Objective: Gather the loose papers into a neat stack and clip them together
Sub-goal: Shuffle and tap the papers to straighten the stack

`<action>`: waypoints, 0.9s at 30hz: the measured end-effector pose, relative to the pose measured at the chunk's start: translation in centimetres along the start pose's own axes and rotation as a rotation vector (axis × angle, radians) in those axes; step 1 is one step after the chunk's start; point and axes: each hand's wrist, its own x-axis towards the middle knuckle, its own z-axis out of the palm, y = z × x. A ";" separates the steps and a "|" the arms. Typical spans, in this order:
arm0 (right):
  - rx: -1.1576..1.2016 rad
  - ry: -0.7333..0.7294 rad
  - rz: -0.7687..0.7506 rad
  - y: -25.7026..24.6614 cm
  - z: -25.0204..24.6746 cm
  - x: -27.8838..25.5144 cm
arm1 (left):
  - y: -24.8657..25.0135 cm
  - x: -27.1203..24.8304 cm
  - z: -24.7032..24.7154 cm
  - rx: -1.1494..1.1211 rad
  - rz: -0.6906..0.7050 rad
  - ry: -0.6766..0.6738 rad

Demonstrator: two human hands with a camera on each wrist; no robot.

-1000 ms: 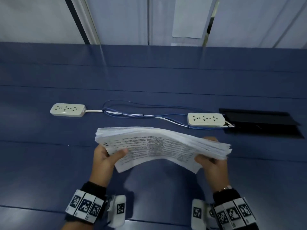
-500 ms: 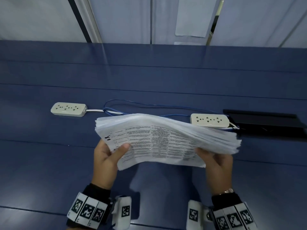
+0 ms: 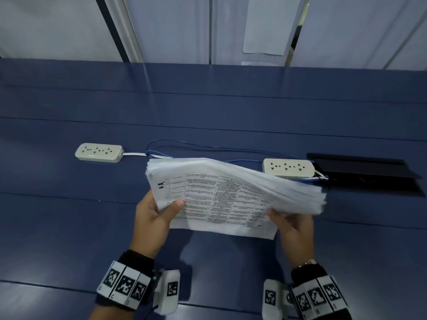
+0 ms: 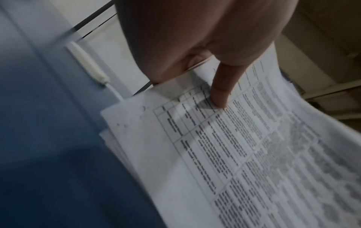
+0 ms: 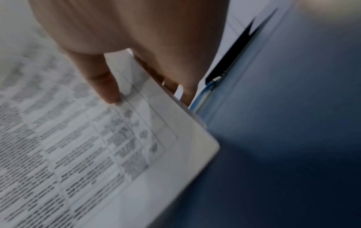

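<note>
A thick stack of printed papers (image 3: 231, 192) is held in the air above the blue table (image 3: 69, 215), tilted toward me with its printed table facing me. My left hand (image 3: 157, 213) grips its left end, thumb on the front sheet. My right hand (image 3: 293, 224) grips the right end, fingers behind. In the left wrist view the thumb of my left hand (image 4: 220, 92) presses on the papers (image 4: 234, 154). In the right wrist view my right hand (image 5: 125, 77) pinches the papers (image 5: 97, 154) near their corner. No clip shows in any view.
Two white power strips (image 3: 98, 152) (image 3: 288, 167) lie on the table behind the stack, joined by blue and white cables (image 3: 208, 148). A black cable hatch (image 3: 369, 174) sits at the right. Pale curtains (image 3: 231, 26) hang beyond the far edge.
Both hands have lifted the stack higher and tipped it more upright toward me; its right end now overlaps the right power strip. The grips look the same.
</note>
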 end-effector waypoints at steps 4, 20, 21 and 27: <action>-0.436 0.152 -0.567 -7.9 -0.2 -0.2 | 6.8 0.5 -0.2 0.151 0.135 -0.090; -0.139 -0.311 -0.233 -10.5 2.6 1.2 | 10.9 2.0 0.6 0.028 -0.033 -0.005; -0.127 -0.288 -0.209 -9.8 2.6 1.0 | 10.1 1.8 1.0 -0.039 -0.106 -0.061; -0.066 -0.106 -0.242 -6.9 3.0 -1.0 | 6.3 -0.4 2.9 -0.080 0.014 0.099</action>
